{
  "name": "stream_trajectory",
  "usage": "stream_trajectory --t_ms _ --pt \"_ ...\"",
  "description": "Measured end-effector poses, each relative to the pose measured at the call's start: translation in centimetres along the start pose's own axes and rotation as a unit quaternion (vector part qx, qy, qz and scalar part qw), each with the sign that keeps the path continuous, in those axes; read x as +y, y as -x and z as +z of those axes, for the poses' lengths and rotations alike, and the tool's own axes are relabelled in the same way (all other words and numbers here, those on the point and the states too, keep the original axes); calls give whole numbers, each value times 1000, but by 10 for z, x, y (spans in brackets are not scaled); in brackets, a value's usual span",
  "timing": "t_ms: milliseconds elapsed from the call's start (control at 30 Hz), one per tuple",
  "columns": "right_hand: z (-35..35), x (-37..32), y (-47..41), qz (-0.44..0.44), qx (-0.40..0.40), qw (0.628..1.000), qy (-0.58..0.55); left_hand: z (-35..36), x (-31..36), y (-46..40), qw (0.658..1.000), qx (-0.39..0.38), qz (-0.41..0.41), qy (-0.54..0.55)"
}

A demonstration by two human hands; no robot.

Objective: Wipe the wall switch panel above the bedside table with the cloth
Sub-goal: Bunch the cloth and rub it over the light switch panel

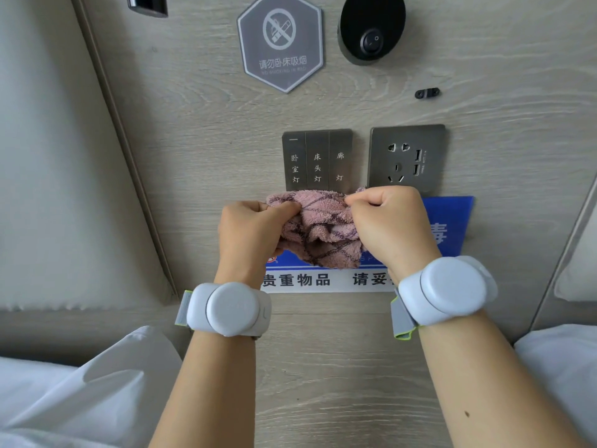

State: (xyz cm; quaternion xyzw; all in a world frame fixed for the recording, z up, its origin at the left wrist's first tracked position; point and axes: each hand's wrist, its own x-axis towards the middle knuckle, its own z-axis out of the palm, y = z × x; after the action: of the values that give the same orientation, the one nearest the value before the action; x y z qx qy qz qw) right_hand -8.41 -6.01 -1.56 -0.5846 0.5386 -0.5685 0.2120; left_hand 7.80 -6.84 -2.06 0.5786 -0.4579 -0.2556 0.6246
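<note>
A grey three-key switch panel (317, 160) is set in the wood-grain wall, each key marked with white characters. Just below it I hold a pink cloth (319, 226) with dark grid lines, bunched between both hands. My left hand (250, 232) pinches its left edge with curled fingers. My right hand (392, 226) pinches its upper right corner. The cloth's top edge overlaps the bottom rim of the panel; whether it touches is unclear. Both wrists wear white round bands.
A grey socket plate (407, 158) with USB ports sits right of the switches. Above hang a hexagonal no-smoking sign (280, 42) and a black round lamp base (371, 29). A blue-and-white notice (452, 226) lies behind my hands. Padded headboard (58, 176) left, white bedding (64, 405) below.
</note>
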Motion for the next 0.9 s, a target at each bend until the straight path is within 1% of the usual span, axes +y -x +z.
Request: stream_trajectory --t_ms 133,267,400,533,733,833,900 --pt "-3 0 -2 12 30 999 -3 9 -2 3 1000 -3 5 3" --pt "2 -2 0 -3 26 1000 -3 5 -1 2 1000 -9 2 10" --pt "4 -5 5 1 -6 1000 -17 -5 0 0 1000 -7 -12 19" --pt "7 -12 12 -2 -50 999 -18 -11 0 -3 999 18 -15 41" --pt "13 -17 15 18 -112 991 -76 -14 6 -4 991 78 20 106" --pt "21 -17 15 28 -125 984 -121 -18 16 -1 984 82 44 152" --pt "25 -18 16 20 -119 981 -150 -21 22 1 979 80 61 175"
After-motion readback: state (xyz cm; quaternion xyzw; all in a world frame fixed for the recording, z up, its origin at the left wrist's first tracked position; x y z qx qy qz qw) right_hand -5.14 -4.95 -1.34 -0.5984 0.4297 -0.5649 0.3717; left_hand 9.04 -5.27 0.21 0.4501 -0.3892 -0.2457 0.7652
